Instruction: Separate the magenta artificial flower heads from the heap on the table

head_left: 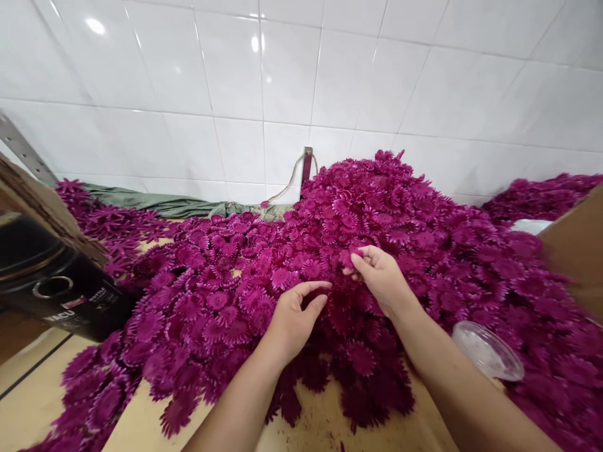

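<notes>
Right hand pinches a flower piece over the magenta heap; left hand, thumb and forefinger parted, hovers over it; a black canister stands left of the heap.

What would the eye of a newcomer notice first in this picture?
Probably the large heap of magenta fringed flower-shaped pieces, below the white tiled wall. Over its middle are a bare left hand and a bare right hand, seemingly pinching one piece. Far left is a black cylindrical container.
</notes>
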### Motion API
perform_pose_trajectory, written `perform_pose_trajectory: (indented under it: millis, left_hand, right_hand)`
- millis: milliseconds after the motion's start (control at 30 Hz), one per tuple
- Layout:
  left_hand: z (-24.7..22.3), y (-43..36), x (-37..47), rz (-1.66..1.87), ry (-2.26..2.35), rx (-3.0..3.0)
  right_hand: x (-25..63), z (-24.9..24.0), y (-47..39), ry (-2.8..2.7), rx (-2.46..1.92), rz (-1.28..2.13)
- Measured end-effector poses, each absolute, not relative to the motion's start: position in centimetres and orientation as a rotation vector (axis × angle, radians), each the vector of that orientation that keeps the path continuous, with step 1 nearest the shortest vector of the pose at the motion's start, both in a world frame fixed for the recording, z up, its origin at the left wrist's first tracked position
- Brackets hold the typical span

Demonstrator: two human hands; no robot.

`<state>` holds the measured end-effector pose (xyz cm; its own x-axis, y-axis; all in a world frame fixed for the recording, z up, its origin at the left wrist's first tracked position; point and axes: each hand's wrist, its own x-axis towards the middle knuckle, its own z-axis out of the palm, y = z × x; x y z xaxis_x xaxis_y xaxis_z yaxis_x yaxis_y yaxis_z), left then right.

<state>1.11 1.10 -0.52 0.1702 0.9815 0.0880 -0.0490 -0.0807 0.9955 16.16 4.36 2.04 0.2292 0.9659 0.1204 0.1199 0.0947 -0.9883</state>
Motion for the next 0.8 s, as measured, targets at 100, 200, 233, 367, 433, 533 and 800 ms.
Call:
perform_pose_trajectory:
  millis: [100,200,233,367,433,533,800]
  left_hand:
    - [-0.6,1.1,1.1,1.142,1.014,1.314]
    - [-0.4,1.2,1.3,1.14,1.034,1.303]
    - [-0.4,1.2,1.3,1.153,1.044,1.292]
    - [-0.6,1.6,1.3,1.233,1.062,1.216]
    - [-0.9,1.8,1.2,1.259,1.039,1.163]
    - [-1.3,2.0,1.1,1.259,1.002,1.073]
    - [-1.1,1.4,1.4,1.264,0.945,1.092]
  right_hand:
    - [16.3,1.6,4.3,-1.27,-1.265,0.897]
    - [16.2,1.0,4.4,-1.377,-1.309,0.81]
    - [16.2,0.9,4.5,-1.405,-1.351,0.731]
    - [16.0,0.8,3.9,-1.533,-1.499,0.409]
    - [15.5,1.0,3.0,-1.669,-1.459,0.503]
    - [14.2,1.4,1.7,-1.862,-1.313,0.832]
    - [13.3,0.8,2.1,-1.708,-1.352,0.684]
